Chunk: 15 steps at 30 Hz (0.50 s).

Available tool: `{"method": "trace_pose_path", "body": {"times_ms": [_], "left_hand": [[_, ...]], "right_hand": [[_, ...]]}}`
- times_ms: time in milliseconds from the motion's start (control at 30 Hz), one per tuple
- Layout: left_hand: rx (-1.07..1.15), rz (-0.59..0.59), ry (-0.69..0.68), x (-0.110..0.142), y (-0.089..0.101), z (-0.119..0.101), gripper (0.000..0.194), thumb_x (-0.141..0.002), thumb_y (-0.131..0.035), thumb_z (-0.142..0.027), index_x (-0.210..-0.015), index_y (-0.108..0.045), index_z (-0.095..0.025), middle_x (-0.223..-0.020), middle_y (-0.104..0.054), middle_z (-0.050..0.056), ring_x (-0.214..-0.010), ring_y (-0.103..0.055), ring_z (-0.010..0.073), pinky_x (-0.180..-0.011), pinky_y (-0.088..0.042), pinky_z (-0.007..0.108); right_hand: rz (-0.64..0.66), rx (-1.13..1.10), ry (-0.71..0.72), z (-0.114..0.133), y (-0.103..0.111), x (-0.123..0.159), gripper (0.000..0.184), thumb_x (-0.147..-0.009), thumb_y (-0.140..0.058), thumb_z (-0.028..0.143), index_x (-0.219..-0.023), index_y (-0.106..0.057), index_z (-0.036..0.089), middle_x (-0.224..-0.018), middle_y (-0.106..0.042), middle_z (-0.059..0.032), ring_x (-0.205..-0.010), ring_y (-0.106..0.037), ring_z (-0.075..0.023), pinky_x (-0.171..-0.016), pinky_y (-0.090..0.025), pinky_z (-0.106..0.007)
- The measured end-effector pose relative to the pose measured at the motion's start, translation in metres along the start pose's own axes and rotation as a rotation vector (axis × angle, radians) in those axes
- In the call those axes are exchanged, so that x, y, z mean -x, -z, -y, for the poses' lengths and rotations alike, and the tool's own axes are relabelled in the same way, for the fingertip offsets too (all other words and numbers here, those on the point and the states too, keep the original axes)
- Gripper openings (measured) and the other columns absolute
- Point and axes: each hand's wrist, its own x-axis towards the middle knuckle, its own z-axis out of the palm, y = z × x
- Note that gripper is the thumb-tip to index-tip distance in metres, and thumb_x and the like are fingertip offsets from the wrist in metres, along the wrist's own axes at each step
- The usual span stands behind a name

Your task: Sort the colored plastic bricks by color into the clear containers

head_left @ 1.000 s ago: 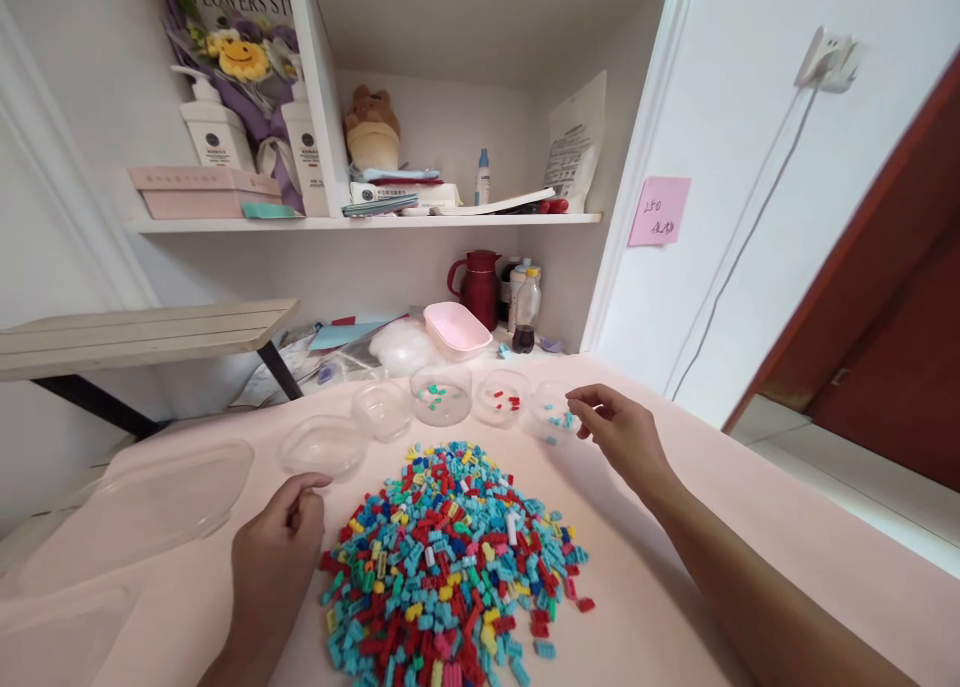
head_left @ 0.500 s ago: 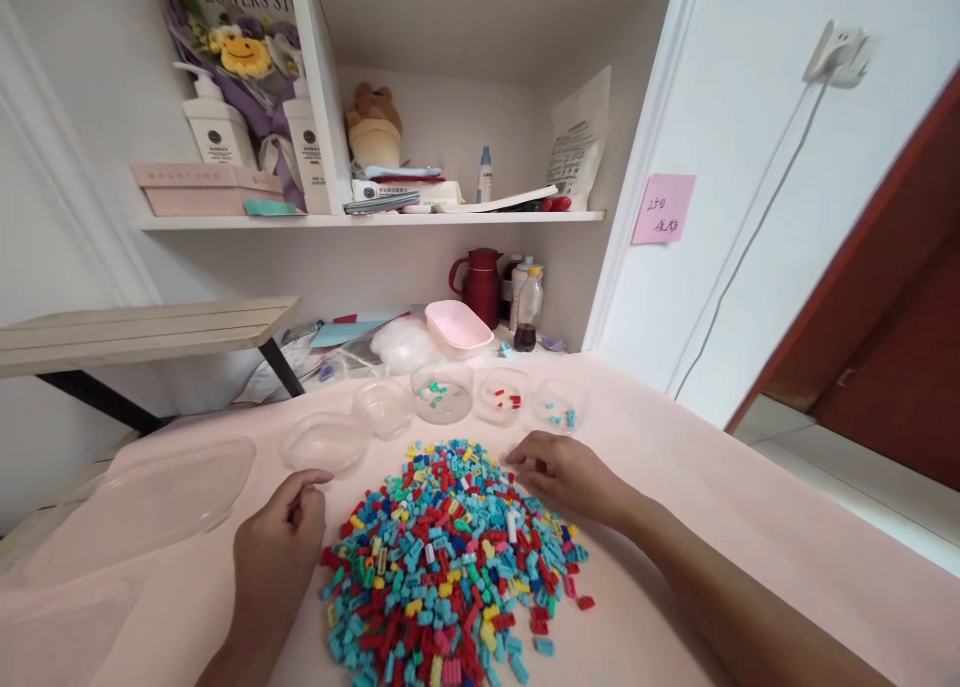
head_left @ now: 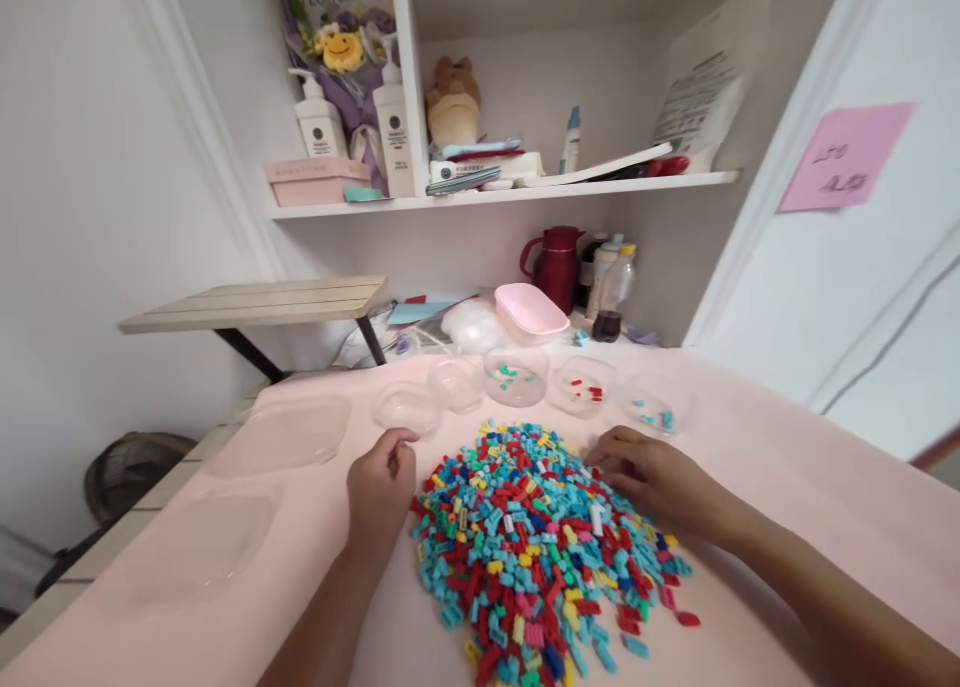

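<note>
A broad heap of small building bricks [head_left: 525,547] in blue, red, yellow, green and pink lies on the pink tabletop between my hands. My left hand [head_left: 381,492] rests at the heap's left side, fingers curled in and thumb near the index finger; whatever it may hold is hidden. At the upper right edge of the heap, my right hand [head_left: 649,472] reaches in with loosely bent, parted fingers, and no brick shows in them. Behind the heap, clear dishes hold a few bricks: green in one dish [head_left: 516,397], red in another [head_left: 583,407], blue in a third [head_left: 656,427].
More clear containers stand left: a round dish [head_left: 456,404], an oval one [head_left: 405,422] and larger trays [head_left: 281,452]. A pink basin [head_left: 531,332], red jug [head_left: 556,272] and bottles [head_left: 611,297] stand at the back under a shelf [head_left: 495,199]. A wooden stand [head_left: 262,302] sits back left.
My view has turned left, so the scene sits further right in the picture and more floor shows at the left. Both hands stay about where they were beside the heap.
</note>
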Motion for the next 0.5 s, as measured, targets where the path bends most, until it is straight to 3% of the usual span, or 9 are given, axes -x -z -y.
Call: {"method": "trace_pose_path", "body": {"times_ms": [500], "left_hand": [[0.005, -0.023, -0.019, 0.0010, -0.0056, 0.0056, 0.027, -0.076, -0.042, -0.022, -0.079, -0.069, -0.022, -0.043, -0.035, -0.007, -0.043, -0.039, 0.0105, -0.047, -0.031, 0.019]], "right_hand": [[0.050, 0.056, 0.022, -0.0009, -0.0010, 0.0008, 0.022, -0.084, -0.051, 0.033, -0.097, -0.068, 0.029, -0.109, -0.065, -0.0044, -0.092, -0.064, -0.0218, -0.080, -0.050, -0.030]]}}
